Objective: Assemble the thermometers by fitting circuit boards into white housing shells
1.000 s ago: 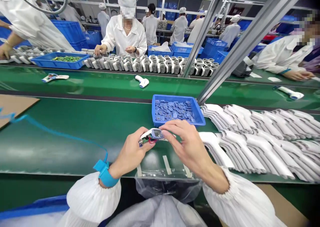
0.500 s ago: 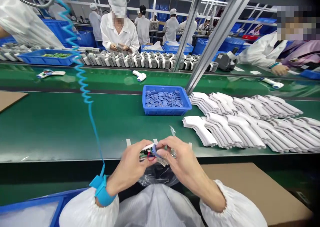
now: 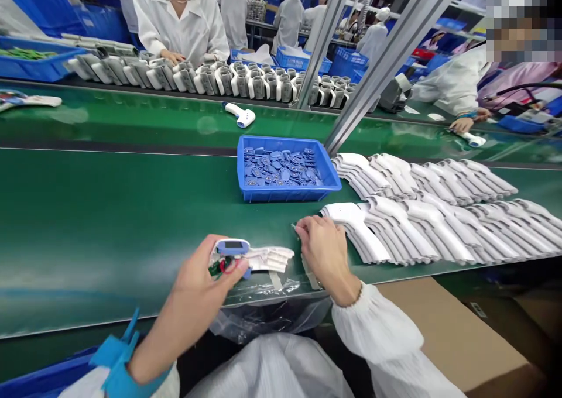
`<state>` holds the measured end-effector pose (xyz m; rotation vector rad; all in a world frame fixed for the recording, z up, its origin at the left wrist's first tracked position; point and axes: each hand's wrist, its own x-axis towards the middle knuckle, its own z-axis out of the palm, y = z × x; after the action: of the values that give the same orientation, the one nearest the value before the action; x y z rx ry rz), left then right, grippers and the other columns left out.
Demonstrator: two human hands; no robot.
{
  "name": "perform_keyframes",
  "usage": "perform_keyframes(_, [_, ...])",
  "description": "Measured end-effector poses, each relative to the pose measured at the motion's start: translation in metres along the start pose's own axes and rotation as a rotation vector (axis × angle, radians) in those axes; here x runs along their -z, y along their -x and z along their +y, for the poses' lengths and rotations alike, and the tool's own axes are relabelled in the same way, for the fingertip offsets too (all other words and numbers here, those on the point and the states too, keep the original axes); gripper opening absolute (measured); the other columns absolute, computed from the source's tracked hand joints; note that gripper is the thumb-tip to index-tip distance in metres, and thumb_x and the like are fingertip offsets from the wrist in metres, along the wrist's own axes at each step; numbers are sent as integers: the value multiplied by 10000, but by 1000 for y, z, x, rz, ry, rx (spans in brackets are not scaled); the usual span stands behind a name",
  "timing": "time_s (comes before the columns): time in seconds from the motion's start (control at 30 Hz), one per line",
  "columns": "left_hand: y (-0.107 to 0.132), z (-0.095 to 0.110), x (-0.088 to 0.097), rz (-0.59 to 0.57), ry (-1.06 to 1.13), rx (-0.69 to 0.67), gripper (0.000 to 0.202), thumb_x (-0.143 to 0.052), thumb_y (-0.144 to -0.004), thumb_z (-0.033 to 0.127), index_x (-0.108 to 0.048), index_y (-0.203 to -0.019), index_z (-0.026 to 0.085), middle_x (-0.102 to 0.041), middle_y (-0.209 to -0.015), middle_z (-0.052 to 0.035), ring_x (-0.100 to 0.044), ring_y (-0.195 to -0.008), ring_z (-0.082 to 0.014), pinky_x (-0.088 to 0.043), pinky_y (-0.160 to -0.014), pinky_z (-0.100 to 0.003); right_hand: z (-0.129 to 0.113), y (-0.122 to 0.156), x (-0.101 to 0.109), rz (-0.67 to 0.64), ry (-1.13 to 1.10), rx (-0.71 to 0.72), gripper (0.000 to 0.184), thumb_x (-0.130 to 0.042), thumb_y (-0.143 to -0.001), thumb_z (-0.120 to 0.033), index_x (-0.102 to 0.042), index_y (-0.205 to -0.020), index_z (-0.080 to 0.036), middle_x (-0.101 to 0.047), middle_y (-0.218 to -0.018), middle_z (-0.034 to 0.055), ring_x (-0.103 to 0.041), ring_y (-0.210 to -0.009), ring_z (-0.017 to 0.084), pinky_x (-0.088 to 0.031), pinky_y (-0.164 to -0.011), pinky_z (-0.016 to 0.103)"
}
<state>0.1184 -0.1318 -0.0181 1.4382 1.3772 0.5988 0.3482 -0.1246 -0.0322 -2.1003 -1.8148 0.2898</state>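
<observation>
My left hand (image 3: 199, 290) is wrapped round an opened infrared thermometer housing (image 3: 272, 258), held over the table's front edge. The white half-shell carries a blue display piece (image 3: 232, 247), a green circuit board and red wires. Its ribbed handle points right. My right hand (image 3: 324, 251) rests low over the table, fingers closed together, just left of the stacked white handle shells (image 3: 355, 225). A small, pale tip shows at its fingertips, but what it is I cannot make out.
A blue bin (image 3: 287, 196) of small blue parts stands behind my hands. White thermometers (image 3: 240, 116) lie on the green belt beyond. A slanting metal post (image 3: 377, 76) rises behind the bin. Co-workers stand across the belt. Cardboard (image 3: 448, 328) lies below right.
My right hand has left the thermometer housing and moved right to the table. My left hand has shifted left, keeping hold of the housing. The view has shifted and tilted.
</observation>
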Motion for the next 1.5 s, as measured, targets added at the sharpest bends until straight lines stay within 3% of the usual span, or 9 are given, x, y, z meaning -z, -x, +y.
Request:
perform_keyframes(0.1, [-14,-6,12,-44,219,84,425,-734,-787,443,-570,-1089,193,-621,-878,-5,-557,-768,-155,-426,-661,-252,25,-3,-6,114,57,98,148,-557,-931,-262,-674,-953,-173,-686,-951,96,-602,-928,273,-422,-816,398])
perform_keyframes(0.27, [-17,-11,12,-94,343,107,359,-680,-842,426,-584,-1074,168,-609,-886,-14,-563,-745,-132,-456,-674,-253,71,17,28,472,388,178,458,-449,-971,-522,-684,-1066,-142,-668,-1023,173,-612,-897,314,-465,-739,412])
perform_keyframes(0.43, [-25,-13,10,-242,473,138,280,-659,-857,383,-582,-950,130,-629,-781,-34,-560,-668,-122,-421,-608,-240,109,21,39,347,614,118,490,-461,-964,-549,-692,-1063,-128,-661,-784,198,-593,-685,317,-397,-567,413])
perform_keyframes(0.63, [-26,-10,18,-369,485,99,413,-671,-885,421,-545,-1187,168,-663,-1014,-76,-606,-824,-150,-464,-703,-261,121,14,36,369,437,56,418,-567,-919,-555,-708,-1009,-172,-681,-822,190,-604,-701,290,-421,-591,407])
perform_keyframes(0.87, [-25,-8,12,-254,444,62,336,-628,-905,430,-586,-1030,121,-635,-760,-31,-539,-666,-120,-369,-572,-227,68,33,50,428,311,267,328,-532,-977,-420,-597,-1234,-227,-670,-1064,189,-608,-958,339,-438,-748,441])
perform_keyframes(1.13, [-22,2,15,-280,387,5,535,-539,-916,598,-587,-1189,140,-653,-1112,-105,-607,-967,-214,-487,-811,-311,-22,34,23,291,275,693,221,-546,-1002,-277,-583,-1205,-198,-733,-1115,81,-621,-1024,266,-341,-901,462])
perform_keyframes(1.27, [-24,-1,13,-259,271,-61,477,-703,-834,488,-605,-1144,140,-663,-1062,-86,-600,-954,-219,-484,-800,-302,-38,30,10,201,168,669,327,-587,-977,-358,-595,-1233,-154,-713,-1185,117,-632,-1056,283,-350,-945,461])
perform_keyframes(1.43, [-21,-4,12,-314,125,-180,399,-629,-892,453,-594,-1179,179,-656,-1047,-53,-584,-897,-185,-467,-745,-272,-36,19,21,-349,-273,406,180,-620,-939,-387,-675,-1041,-250,-750,-881,-5,-657,-703,179,-426,-623,305])
perform_keyframes(1.5, [-20,-3,12,-281,33,-179,389,-654,-873,449,-594,-1159,191,-660,-1016,-33,-580,-857,-174,-457,-712,-266,-34,12,28,-438,-448,341,150,-588,-958,-360,-677,-1038,-269,-739,-903,-22,-658,-735,154,-443,-626,275])
